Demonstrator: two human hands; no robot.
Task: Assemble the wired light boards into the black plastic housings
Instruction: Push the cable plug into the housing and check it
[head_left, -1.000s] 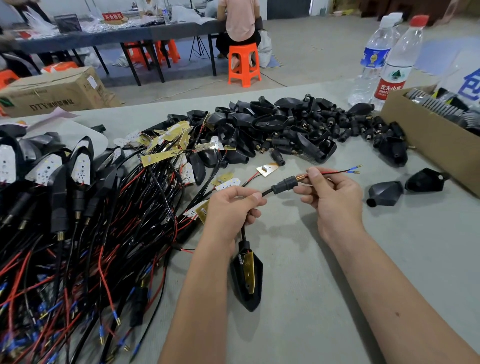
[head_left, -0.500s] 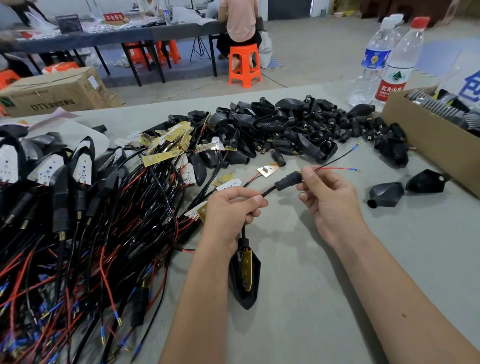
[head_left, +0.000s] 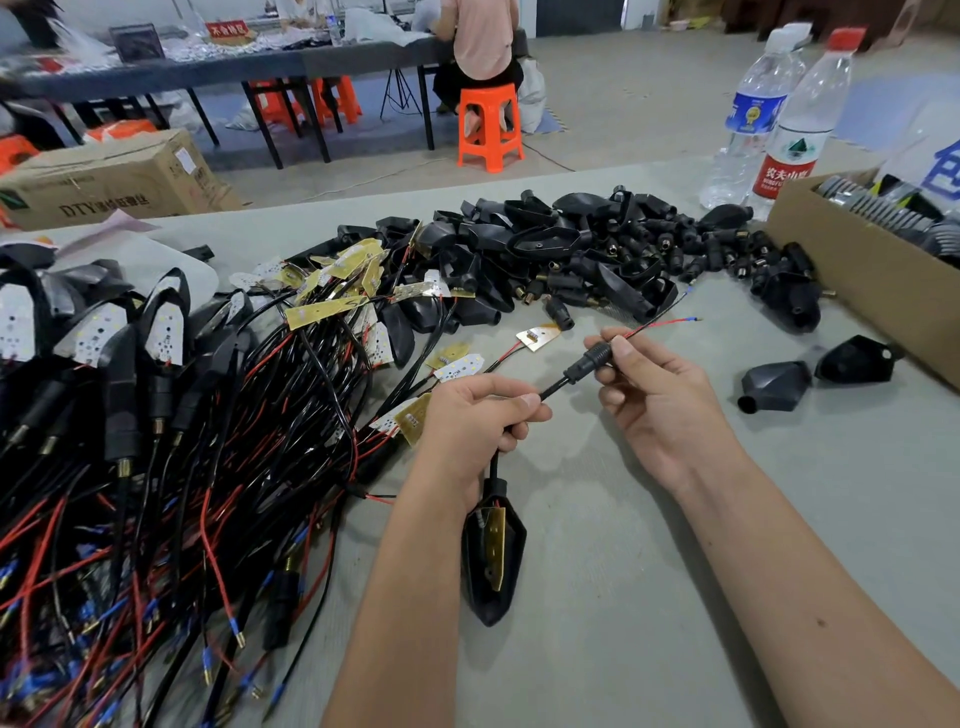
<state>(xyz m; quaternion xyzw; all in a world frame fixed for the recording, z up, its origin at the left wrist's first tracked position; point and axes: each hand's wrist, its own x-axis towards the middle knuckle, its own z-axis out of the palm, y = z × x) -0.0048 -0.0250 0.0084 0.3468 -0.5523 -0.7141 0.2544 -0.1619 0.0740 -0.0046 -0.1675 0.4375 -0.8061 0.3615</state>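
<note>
Black plastic hangs from the left hand (head_left: 475, 415): a pointed housing (head_left: 493, 566) dangles below the fist on its cable (head_left: 553, 388), tip toward the near edge of the grey table (head_left: 649, 597), with a yellow light board (head_left: 495, 545) sitting tilted inside its open face. The left fingers are curled tight round the cable, thumb pressed along the top. From that fist the cable runs up and to the right into a ribbed black sleeve (head_left: 589, 359), which the right hand (head_left: 657, 400) pinches between thumb and forefinger, the other fingers loosely bent beneath. Past the pinch a thin red wire and a black wire (head_left: 662, 323) stick out toward the far right, each ending in a small blue tip.

On the left lies a thick tangle of finished lamps (head_left: 130, 374) with red and black leads. Farther off in the middle sits a heap of empty housings (head_left: 571, 249) and small sleeves, with loose yellow and white boards (head_left: 358, 275) scattered along its left side. Two single housings (head_left: 774, 387) rest on the table to the right, near a cardboard box (head_left: 872, 275). Two water bottles (head_left: 779, 119) stand at the far right edge. Beyond the table a person sits on an orange stool (head_left: 491, 127)
</note>
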